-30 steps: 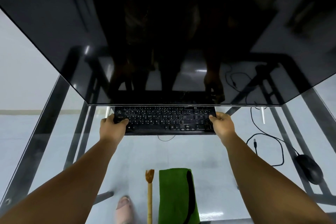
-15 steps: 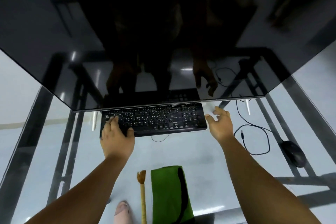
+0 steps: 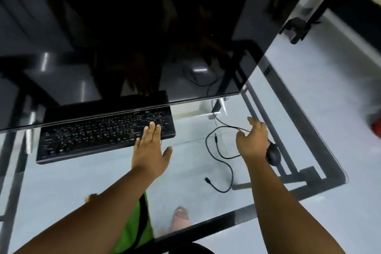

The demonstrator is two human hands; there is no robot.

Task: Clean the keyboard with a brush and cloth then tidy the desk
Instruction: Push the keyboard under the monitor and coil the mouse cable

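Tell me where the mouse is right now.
In the head view, the mouse sits on the glass desk at the right, partly hidden behind the right hand, its cable looping leftward.

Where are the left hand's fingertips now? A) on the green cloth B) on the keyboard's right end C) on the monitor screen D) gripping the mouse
B: the left hand lies flat with straight fingers, their tips over the keys at the right end of the black rectangular keyboard on the glass desk.

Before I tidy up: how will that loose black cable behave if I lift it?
The cable lies in slack loops, so probably floppy and light. Its free plug may dangle and swing. It runs toward the mouse, so it might drag it.
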